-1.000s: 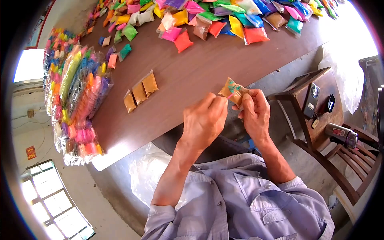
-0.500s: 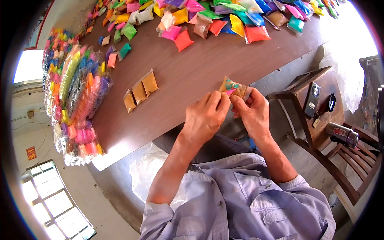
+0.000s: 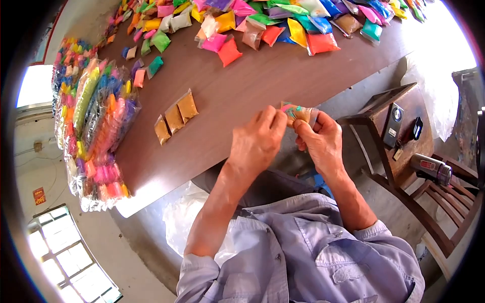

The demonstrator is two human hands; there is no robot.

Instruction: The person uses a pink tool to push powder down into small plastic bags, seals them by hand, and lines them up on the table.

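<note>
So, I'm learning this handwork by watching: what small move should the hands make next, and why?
I'd probably draw the left hand back slightly to uncover more of the brown packet: the left fingertips hide its left end, while the right hand grips the other end and could likely steady it alone.

One head-worn camera looks forward and steeply down from above the shirt (image 3: 303, 252), near enough that the left hand (image 3: 256, 139) and right hand (image 3: 322, 146) sit around mid-frame. Its view is very wide — straight edges bow and the corners go black — taking in the brown surface (image 3: 237, 91) ahead, a window (image 3: 69, 260) slanting at lower left and a wooden chair (image 3: 433, 230) at right.
</note>
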